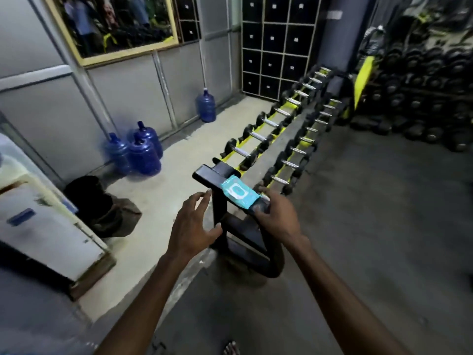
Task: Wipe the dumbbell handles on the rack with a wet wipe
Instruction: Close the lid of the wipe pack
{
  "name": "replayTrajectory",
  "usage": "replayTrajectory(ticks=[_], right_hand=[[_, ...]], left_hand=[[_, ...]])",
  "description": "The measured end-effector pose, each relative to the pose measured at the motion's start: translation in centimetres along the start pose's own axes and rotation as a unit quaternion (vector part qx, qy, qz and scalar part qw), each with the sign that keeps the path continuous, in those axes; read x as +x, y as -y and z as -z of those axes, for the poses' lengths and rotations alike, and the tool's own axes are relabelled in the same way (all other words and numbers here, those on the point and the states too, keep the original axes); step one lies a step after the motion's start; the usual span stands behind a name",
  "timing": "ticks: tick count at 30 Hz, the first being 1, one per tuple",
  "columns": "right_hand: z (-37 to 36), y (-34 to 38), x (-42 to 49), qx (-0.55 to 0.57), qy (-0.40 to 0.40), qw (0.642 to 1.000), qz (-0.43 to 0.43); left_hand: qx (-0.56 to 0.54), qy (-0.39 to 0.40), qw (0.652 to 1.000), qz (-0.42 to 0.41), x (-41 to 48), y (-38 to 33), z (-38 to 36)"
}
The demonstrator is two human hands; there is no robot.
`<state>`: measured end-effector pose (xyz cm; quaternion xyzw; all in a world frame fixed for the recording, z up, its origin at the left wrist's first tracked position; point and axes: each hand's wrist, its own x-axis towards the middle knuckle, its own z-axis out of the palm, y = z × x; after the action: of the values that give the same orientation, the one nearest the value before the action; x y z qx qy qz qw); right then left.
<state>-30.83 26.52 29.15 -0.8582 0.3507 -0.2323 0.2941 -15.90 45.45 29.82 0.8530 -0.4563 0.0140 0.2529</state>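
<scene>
I see my right grip (277,216) curled round the near end of the wipe pack (236,192), which lies on the black end bar of the rack (207,175). My left grip (194,221) is open, fingers spread, just beside the rack's upright. Beyond, dumbbells (266,123) sit in two rows on yellow rails. Blue jugs (143,152) stand by the wall.

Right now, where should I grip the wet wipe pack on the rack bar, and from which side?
Grip the wet wipe pack at its near short end, from the right, where the right hand holds it. It lies flat along the rack bar with its white flap facing up mid-pack, so fingers there leave the flap free.
</scene>
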Motion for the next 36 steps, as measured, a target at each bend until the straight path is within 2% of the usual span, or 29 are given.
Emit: replayTrajectory(ticks=[5,14,20,28,33,36], right_hand=[[-2.1,-4.0,5.1,-0.026,0.0,0.998,-0.05],[-8.8,-9.0,12.0,-0.006,0.03,0.994,-0.11],[-14.0,-12.4,16.8,0.003,0.087,0.986,-0.139],[-19.8,-17.0,22.7,-0.006,0.159,0.976,-0.147],[-22.8,-19.2,25.1,-0.024,0.208,0.965,-0.159],[-24.1,-19.8,25.2,-0.034,0.25,0.955,-0.159]], left_hand=[[-0.018,0.055,0.998,-0.03,7.3,2.1,-5.6],[-0.024,0.144,0.989,-0.003,14.6,5.9,-13.0],[-0.029,0.182,0.982,0.042,18.1,8.5,-17.5],[-0.051,0.222,0.962,0.152,23.0,11.5,-24.7],[-0.061,0.195,0.963,0.174,25.2,12.1,-28.0],[-0.061,0.163,0.974,0.145,26.2,11.5,-29.2]])
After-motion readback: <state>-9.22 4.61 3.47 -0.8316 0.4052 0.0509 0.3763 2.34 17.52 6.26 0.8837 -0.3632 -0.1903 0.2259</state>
